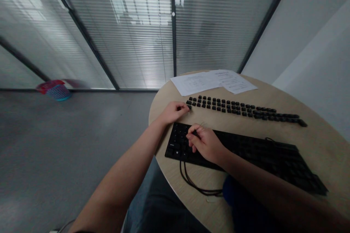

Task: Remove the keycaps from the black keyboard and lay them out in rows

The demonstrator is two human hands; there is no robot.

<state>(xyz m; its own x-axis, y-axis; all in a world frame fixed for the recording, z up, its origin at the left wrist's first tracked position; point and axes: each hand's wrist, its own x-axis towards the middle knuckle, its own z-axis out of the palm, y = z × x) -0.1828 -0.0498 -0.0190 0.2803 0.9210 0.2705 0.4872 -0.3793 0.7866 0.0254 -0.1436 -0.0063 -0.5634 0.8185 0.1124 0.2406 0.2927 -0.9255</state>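
Note:
A black keyboard (246, 149) lies at a slant across the round table, with empty key positions on part of it. Beyond it, loose black keycaps (224, 105) are laid out in long rows. My left hand (175, 112) rests on the table at the left end of these rows, thumb and fingers pinched at a keycap (189, 107). Over the left part of the keyboard is my right hand (205, 142), its fingers closed. Faint thin lines rise above those fingers; what they belong to, and what the hand holds, I cannot make out.
Printed paper sheets (213, 81) lie at the table's far edge. A black cable (191, 184) loops over the table (322, 142) near my body, beside something dark blue (229, 191). On the floor at left stands a blue basket (58, 92) with a red rim, before glass panels with blinds.

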